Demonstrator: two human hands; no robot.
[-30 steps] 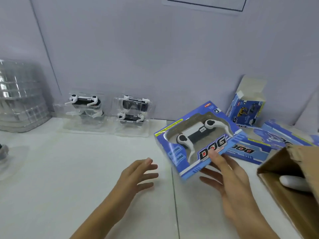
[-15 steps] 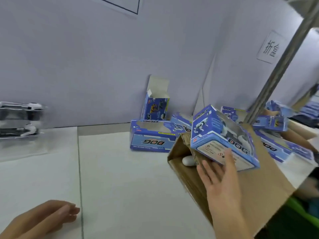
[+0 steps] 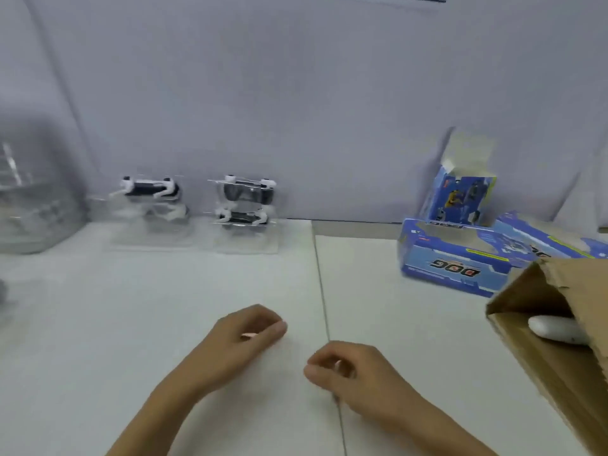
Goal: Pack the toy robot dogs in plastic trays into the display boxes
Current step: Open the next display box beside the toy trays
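Toy dogs in clear trays (image 3: pixel 245 205) are stacked at the bench's back edge and could topple if grabbed carelessly. Left hand (image 3: pixel 245 337) and right hand (image 3: pixel 345 370) have loosely curled fingers holding nothing.

The blue display box (image 3: pixel 457 258) lying beyond the right hand (image 3: pixel 348 373) reads "DOG", seen upside down. Other print on the boxes is too blurred to read.
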